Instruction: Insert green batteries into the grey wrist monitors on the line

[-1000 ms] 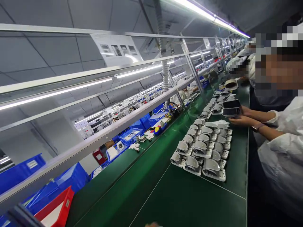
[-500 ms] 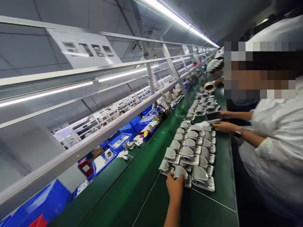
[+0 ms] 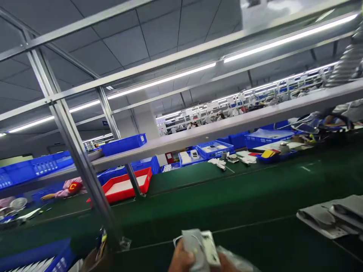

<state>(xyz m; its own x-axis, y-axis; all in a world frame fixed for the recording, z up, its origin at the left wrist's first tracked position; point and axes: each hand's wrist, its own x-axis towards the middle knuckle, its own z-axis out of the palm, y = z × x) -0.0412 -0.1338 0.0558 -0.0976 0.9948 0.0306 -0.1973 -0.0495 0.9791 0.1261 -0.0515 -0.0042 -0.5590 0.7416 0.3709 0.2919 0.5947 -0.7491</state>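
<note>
At the bottom centre of the head view I hold what looks like a wrist blood pressure monitor, a grey cuff on a white plastic housing. My left hand grips the cuff, its thumb across the grey face. On the other side, my right hand is closed against the white housing; most of it is cut off by the frame's lower edge. Beside that hand shows a pale translucent piece, perhaps a plastic bag, blurred. More grey cuffs lie at the right on the green bench.
A metal post rises left of my hands. Past it are a red tray, blue bins and white parts along the green bench. A blue crate stands lower left. A co-worker's pink sleeve reaches in at far left.
My view has swung left, away from the rows of cuffs and the co-worker at right. One hand was touching a cuff in the front row; now both hold one in front of me.
</note>
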